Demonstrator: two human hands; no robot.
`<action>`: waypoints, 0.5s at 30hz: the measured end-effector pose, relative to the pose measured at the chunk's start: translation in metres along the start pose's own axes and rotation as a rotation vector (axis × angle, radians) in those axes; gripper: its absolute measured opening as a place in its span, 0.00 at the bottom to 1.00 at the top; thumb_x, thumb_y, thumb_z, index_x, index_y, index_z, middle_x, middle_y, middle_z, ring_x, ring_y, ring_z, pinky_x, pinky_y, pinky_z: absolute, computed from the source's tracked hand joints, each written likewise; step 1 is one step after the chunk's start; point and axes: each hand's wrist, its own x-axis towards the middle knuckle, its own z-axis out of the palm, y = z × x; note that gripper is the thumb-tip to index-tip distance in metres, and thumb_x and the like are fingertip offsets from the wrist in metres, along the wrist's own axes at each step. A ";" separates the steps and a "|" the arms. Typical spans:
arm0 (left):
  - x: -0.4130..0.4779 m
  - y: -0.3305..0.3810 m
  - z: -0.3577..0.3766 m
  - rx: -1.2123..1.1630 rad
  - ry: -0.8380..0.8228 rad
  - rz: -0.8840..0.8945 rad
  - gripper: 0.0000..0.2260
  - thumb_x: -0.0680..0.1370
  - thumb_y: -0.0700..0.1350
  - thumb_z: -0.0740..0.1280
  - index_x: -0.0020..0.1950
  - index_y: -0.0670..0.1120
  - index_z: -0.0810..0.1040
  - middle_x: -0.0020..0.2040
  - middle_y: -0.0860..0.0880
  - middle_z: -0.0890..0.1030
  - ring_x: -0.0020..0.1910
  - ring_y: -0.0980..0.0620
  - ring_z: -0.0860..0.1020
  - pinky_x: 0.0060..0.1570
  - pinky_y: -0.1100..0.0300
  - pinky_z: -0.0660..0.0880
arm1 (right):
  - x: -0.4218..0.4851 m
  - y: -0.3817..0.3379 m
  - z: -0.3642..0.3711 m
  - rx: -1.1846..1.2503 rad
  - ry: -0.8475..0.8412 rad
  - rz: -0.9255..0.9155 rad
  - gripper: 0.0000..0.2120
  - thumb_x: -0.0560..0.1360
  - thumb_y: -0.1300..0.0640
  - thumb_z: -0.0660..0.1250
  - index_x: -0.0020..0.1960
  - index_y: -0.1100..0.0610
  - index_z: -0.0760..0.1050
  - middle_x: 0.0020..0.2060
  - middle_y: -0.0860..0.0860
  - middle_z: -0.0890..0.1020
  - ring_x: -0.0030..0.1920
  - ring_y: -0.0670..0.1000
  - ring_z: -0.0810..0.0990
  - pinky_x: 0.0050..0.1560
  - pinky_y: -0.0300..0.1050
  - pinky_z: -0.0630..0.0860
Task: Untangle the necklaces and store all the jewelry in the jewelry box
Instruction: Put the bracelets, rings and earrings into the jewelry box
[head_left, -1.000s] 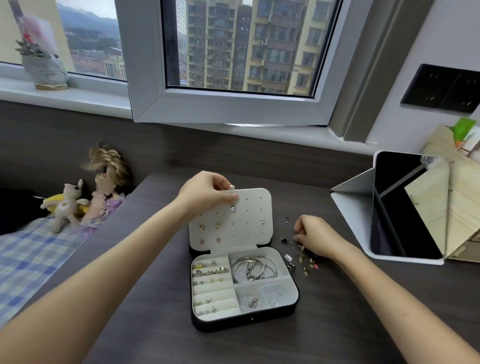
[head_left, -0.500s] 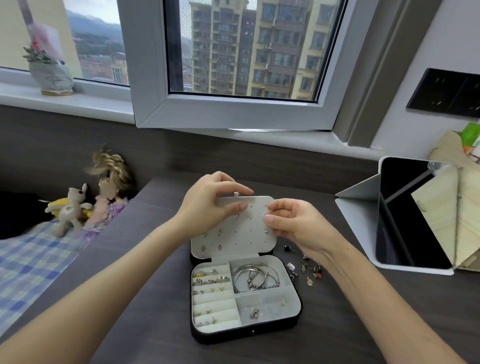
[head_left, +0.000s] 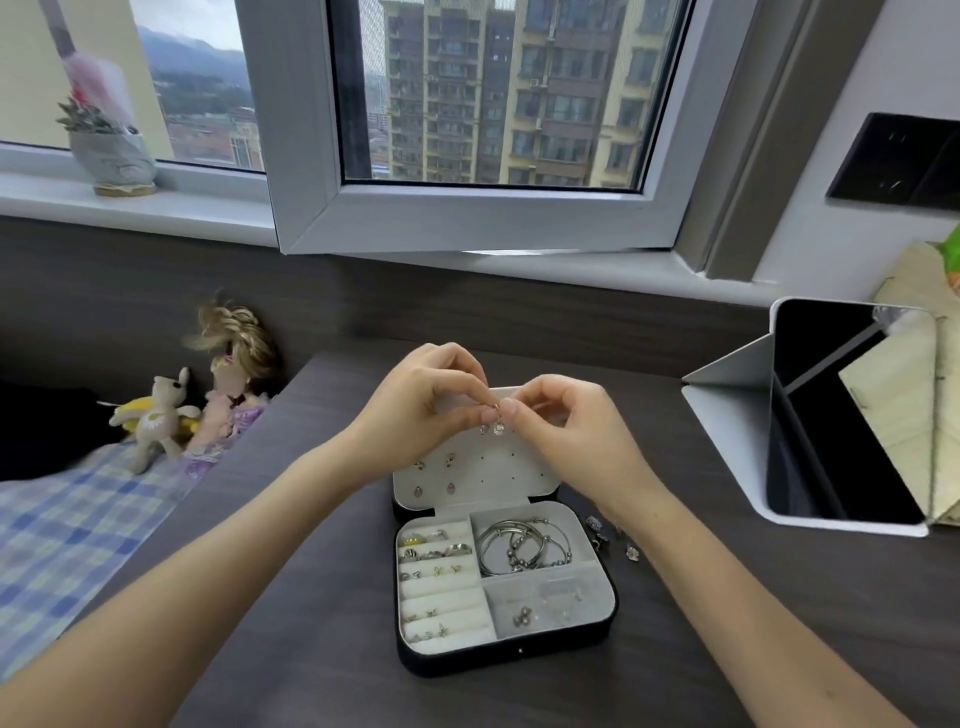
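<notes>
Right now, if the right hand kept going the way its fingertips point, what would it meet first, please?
Probably the left hand, just leftward: the right hand points at its fingertips, both pinching one small earring near the box lid.

The upright lid (head_left: 467, 475) of the jewelry box (head_left: 509, 662) is blocking the way straight back. Loose jewelry pieces (head_left: 631, 552) are littering its right flank, while the desk (head_left: 311, 649) is lying open leftward and frontward, with the folding mirror (head_left: 727, 395) walling the right.

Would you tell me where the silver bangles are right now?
Head view, centre: the silver bangles lie in the jewelry box, far right compartment, beside the ring rolls.
</notes>
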 end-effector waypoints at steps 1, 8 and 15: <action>0.000 0.000 0.000 0.036 -0.012 0.018 0.14 0.71 0.59 0.65 0.42 0.50 0.84 0.44 0.57 0.75 0.46 0.53 0.72 0.47 0.63 0.68 | -0.002 -0.002 0.001 -0.135 0.043 -0.083 0.07 0.74 0.52 0.69 0.40 0.55 0.80 0.33 0.41 0.79 0.35 0.41 0.74 0.35 0.31 0.68; 0.000 0.006 -0.004 0.087 -0.065 -0.006 0.11 0.71 0.56 0.68 0.45 0.51 0.84 0.47 0.58 0.74 0.47 0.52 0.72 0.48 0.60 0.70 | 0.001 -0.004 0.004 -0.436 0.064 -0.169 0.08 0.74 0.55 0.66 0.36 0.54 0.75 0.31 0.42 0.72 0.34 0.41 0.69 0.34 0.29 0.62; 0.006 0.007 -0.008 -0.027 -0.067 -0.328 0.09 0.77 0.39 0.65 0.55 0.48 0.80 0.49 0.54 0.78 0.48 0.58 0.75 0.49 0.67 0.71 | 0.001 0.019 0.014 -0.313 0.248 0.034 0.10 0.74 0.59 0.65 0.34 0.56 0.74 0.31 0.45 0.74 0.35 0.46 0.71 0.33 0.39 0.61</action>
